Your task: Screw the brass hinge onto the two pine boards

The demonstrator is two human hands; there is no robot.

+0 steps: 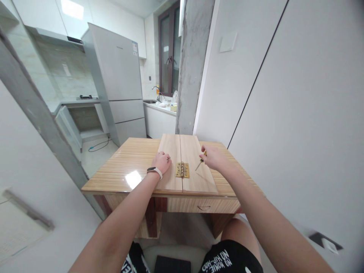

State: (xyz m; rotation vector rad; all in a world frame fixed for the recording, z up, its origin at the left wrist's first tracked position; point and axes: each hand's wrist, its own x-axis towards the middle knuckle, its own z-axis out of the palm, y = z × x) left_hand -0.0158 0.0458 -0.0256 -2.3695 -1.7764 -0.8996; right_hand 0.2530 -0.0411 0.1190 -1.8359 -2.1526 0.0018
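a: where's the hinge (pixel 182 170)?

b: just below the middle of the frame, lying open across the seam, one leaf on the left board (pixel 170 148), the other on the right board (pixel 191 146). the boards sit edge to edge, presumably so it can span both.

a: and the left hand (pixel 162 163)?

b: laid on the left board, left of the hinge, probably to keep the wood from sliding on the table (pixel 122 155). something small and shiny shows by its fingertips (too tiny to name), so i can't tell whether they're pinched on it.

a: the right hand (pixel 214 157)?

b: closed round the handle of a screwdriver (pixel 198 164), right of the hinge. gripping it there leaves the shaft free, slanting to the lower left over the right board; whether its tip touches the wood, i can't tell.
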